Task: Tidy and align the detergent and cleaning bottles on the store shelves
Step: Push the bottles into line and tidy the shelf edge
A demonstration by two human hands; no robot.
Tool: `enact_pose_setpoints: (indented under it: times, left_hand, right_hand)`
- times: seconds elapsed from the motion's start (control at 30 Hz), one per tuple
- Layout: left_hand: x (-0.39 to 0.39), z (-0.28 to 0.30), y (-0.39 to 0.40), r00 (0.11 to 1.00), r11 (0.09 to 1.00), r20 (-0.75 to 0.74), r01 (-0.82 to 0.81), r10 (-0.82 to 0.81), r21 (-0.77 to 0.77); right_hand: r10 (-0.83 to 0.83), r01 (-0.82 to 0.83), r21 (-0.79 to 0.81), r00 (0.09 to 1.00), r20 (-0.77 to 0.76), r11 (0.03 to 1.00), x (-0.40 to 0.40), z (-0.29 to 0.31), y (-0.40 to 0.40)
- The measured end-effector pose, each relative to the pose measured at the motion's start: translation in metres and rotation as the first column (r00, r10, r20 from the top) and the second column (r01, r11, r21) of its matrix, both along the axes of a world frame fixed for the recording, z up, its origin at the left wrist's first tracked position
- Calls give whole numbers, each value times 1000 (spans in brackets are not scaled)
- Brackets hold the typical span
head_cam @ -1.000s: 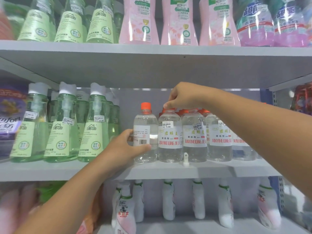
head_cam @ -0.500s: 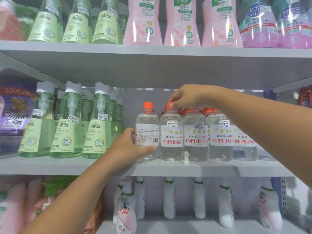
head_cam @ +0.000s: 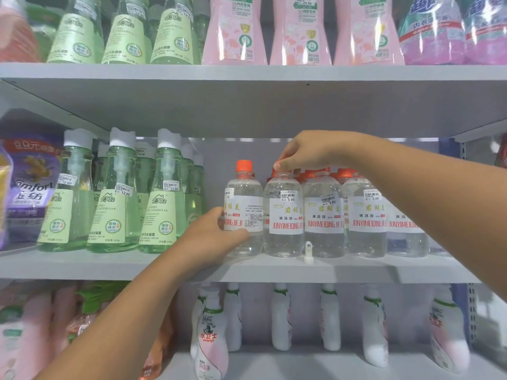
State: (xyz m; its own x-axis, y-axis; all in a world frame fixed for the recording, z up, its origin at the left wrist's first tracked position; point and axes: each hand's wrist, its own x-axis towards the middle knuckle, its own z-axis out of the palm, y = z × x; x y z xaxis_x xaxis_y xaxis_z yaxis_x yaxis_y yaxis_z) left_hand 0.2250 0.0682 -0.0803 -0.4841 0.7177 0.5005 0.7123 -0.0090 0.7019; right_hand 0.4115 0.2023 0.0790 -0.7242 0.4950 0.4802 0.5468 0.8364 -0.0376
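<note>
A row of clear cleaner bottles with orange caps and white labels stands on the middle shelf (head_cam: 356,266). My left hand (head_cam: 211,237) grips the lower body of the leftmost clear bottle (head_cam: 244,198), whose label is turned partly sideways. My right hand (head_cam: 307,153) pinches the orange cap of the second clear bottle (head_cam: 284,223). Further clear bottles (head_cam: 325,223) stand to the right, partly hidden behind my right forearm. All of them are upright.
Green pump bottles (head_cam: 115,204) fill the middle shelf's left side, with a purple softener pouch (head_cam: 30,185) at the far left. Pink bottles (head_cam: 299,31) and green bottles stand on the shelf above. White bottles (head_cam: 281,319) line the lower shelf. A small white clip (head_cam: 308,249) sits at the shelf front.
The leftmost clear bottle has been turned, so its front label now partly faces out. Both hands keep their holds. The camera view has shifted slightly.
</note>
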Motion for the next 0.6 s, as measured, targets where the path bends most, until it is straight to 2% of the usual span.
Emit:
enact_pose_setpoints:
  times: [0.6]
  left_hand:
    - [-6, -6, 5, 999, 997, -35, 14, -12, 74]
  right_hand:
    - [-118, 121, 75, 992, -41, 990, -4, -10, -7]
